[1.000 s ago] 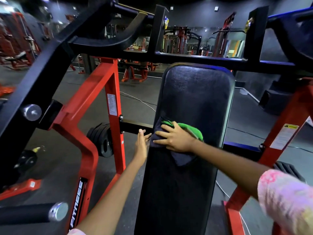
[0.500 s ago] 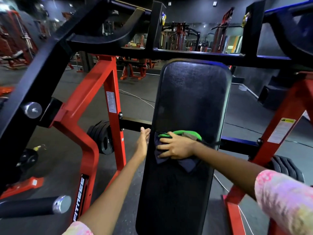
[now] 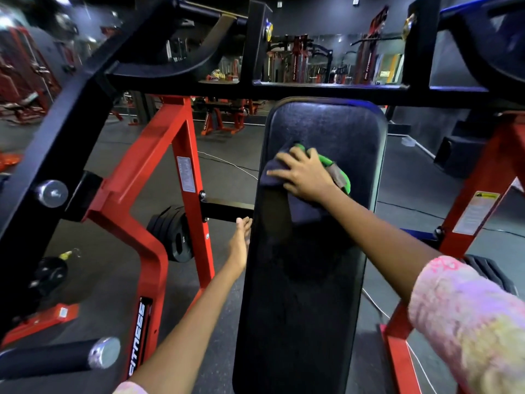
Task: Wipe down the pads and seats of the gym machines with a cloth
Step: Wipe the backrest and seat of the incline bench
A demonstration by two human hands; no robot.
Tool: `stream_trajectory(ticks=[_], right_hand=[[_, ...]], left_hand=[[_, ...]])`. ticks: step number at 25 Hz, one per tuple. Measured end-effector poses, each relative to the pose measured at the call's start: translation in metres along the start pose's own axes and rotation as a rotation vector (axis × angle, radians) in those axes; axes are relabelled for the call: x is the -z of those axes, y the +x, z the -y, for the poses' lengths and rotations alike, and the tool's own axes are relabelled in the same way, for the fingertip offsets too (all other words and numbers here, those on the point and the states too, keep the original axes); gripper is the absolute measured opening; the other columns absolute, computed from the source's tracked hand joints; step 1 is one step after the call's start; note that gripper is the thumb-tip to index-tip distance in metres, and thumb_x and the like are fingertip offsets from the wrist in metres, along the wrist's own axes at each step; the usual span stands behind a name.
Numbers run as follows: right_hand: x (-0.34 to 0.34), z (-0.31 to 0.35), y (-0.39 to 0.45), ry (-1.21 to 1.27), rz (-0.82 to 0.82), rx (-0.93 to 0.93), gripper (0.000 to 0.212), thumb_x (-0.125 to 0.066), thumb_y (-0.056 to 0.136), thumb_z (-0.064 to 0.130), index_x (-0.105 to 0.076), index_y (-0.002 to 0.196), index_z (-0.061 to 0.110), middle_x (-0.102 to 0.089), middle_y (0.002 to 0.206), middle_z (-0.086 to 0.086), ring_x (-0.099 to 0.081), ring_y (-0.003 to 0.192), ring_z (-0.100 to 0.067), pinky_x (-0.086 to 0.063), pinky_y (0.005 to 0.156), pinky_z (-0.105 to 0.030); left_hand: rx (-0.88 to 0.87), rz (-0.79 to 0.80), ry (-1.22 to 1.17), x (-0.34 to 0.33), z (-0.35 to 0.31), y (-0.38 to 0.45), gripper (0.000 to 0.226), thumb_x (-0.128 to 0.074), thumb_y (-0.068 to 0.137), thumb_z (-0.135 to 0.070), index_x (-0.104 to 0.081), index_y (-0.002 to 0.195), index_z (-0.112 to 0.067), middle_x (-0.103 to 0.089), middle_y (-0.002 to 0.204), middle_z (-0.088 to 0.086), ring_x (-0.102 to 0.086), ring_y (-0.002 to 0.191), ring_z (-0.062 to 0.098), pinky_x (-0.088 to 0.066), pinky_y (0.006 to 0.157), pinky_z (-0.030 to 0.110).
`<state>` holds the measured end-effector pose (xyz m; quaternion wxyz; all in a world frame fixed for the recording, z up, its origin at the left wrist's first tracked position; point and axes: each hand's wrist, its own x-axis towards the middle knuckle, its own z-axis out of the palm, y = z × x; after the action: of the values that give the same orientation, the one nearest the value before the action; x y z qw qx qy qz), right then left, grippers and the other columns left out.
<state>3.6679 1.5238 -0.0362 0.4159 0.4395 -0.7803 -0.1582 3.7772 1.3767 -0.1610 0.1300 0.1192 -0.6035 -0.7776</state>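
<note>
Pressing a dark cloth (image 3: pixel 277 173) flat under the spread right hand (image 3: pixel 305 176) on the upper half of the black pad (image 3: pixel 306 280), left hand (image 3: pixel 240 243) resting open-fingered against its edge, lower half and seats seemingly remaining.

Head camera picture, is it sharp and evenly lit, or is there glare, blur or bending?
Head view: dim gym, with bluish glare on the back pad top edge; the right hand and cloth reasonably sharp; far-left equipment smeared; wide-angle bending curves the black frame at the edges.
</note>
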Motion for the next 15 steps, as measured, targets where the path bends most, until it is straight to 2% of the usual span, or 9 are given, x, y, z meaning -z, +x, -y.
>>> stream_trajectory(ticks=[1, 3, 5, 7, 8, 10, 12, 13, 15], right_hand=[[-0.003, 0.007, 0.003, 0.039, 0.02, -0.154, 0.046, -0.077, 0.062, 0.037, -0.069, 0.107, 0.034, -0.062, 0.118, -0.006, -0.055, 0.102, -0.032, -0.045, 0.072, -0.043], [-0.02, 0.046, -0.007, 0.102, 0.005, -0.226, 0.046, -0.076, 0.062, 0.036, -0.068, 0.107, 0.032, -0.061, 0.119, -0.006, -0.047, 0.105, -0.031, -0.045, 0.076, -0.044], [-0.018, 0.053, -0.022, 0.082, 0.019, 0.017, 0.046, -0.077, 0.062, 0.04, -0.069, 0.107, 0.033, -0.063, 0.118, -0.004, -0.048, 0.105, -0.03, -0.046, 0.076, -0.042], [-0.008, 0.018, -0.019, -0.014, 0.049, 0.318, 0.048, -0.077, 0.063, 0.043, -0.068, 0.11, 0.035, -0.063, 0.117, -0.003, -0.057, 0.103, -0.029, -0.048, 0.074, -0.041], [-0.004, 0.005, -0.013, -0.075, 0.043, 0.336, 0.049, -0.077, 0.064, 0.043, -0.067, 0.111, 0.036, -0.063, 0.117, -0.004, -0.058, 0.102, -0.03, -0.048, 0.073, -0.041], [-0.004, 0.01, -0.007, -0.026, -0.023, -0.019, 0.048, -0.077, 0.064, 0.04, -0.067, 0.111, 0.036, -0.063, 0.119, -0.004, -0.052, 0.105, -0.029, -0.047, 0.073, -0.043], [-0.019, 0.065, -0.021, 0.112, 0.001, -0.334, 0.05, -0.075, 0.062, 0.036, -0.067, 0.111, 0.035, -0.061, 0.121, -0.003, -0.043, 0.107, -0.029, -0.047, 0.076, -0.045], [-0.029, 0.098, -0.034, 0.16, -0.008, -0.358, 0.052, -0.074, 0.061, 0.036, -0.067, 0.112, 0.034, -0.061, 0.121, -0.003, -0.042, 0.108, -0.029, -0.045, 0.078, -0.045], [-0.033, 0.131, -0.066, 0.16, 0.061, -0.079, 0.049, -0.074, 0.061, 0.036, -0.068, 0.11, 0.033, -0.063, 0.117, -0.002, -0.044, 0.107, -0.029, -0.039, 0.082, -0.044]], left_hand=[[-0.008, 0.001, 0.012, 0.001, 0.001, 0.0, 0.055, -0.008, 0.102, -0.033, -0.028, 0.143, -0.004, -0.032, 0.15, 0.012, -0.03, 0.138, 0.021, -0.024, 0.106, 0.031], [-0.003, -0.003, 0.003, 0.0, 0.001, 0.0, 0.055, -0.008, 0.102, -0.033, -0.029, 0.142, -0.003, -0.033, 0.149, 0.012, -0.031, 0.138, 0.022, -0.025, 0.105, 0.029], [-0.004, -0.003, -0.017, -0.003, 0.0, -0.001, 0.055, -0.008, 0.102, -0.032, -0.029, 0.143, -0.002, -0.033, 0.149, 0.012, -0.031, 0.138, 0.022, -0.026, 0.104, 0.028], [-0.002, 0.01, -0.002, -0.002, -0.002, -0.003, 0.055, -0.008, 0.102, -0.032, -0.028, 0.143, -0.002, -0.032, 0.149, 0.012, -0.031, 0.138, 0.021, -0.026, 0.103, 0.026], [-0.005, 0.018, 0.015, -0.001, -0.003, -0.002, 0.055, -0.009, 0.102, -0.033, -0.028, 0.143, -0.002, -0.032, 0.149, 0.012, -0.031, 0.138, 0.021, -0.026, 0.102, 0.025], [-0.008, 0.016, 0.02, -0.001, -0.001, -0.001, 0.055, -0.009, 0.102, -0.033, -0.029, 0.142, -0.002, -0.033, 0.149, 0.011, -0.031, 0.138, 0.021, -0.025, 0.103, 0.025], [-0.01, -0.016, -0.003, -0.002, -0.001, 0.001, 0.054, -0.011, 0.102, -0.033, -0.032, 0.141, -0.002, -0.035, 0.147, 0.012, -0.033, 0.137, 0.022, -0.026, 0.104, 0.026], [-0.011, -0.038, -0.005, -0.002, 0.001, 0.003, 0.054, -0.012, 0.102, -0.033, -0.034, 0.14, -0.002, -0.037, 0.146, 0.013, -0.035, 0.135, 0.023, -0.028, 0.102, 0.026], [0.006, -0.062, -0.004, -0.002, 0.006, 0.004, 0.054, -0.014, 0.102, -0.035, -0.036, 0.139, -0.002, -0.04, 0.144, 0.015, -0.039, 0.133, 0.025, -0.031, 0.103, 0.028]])
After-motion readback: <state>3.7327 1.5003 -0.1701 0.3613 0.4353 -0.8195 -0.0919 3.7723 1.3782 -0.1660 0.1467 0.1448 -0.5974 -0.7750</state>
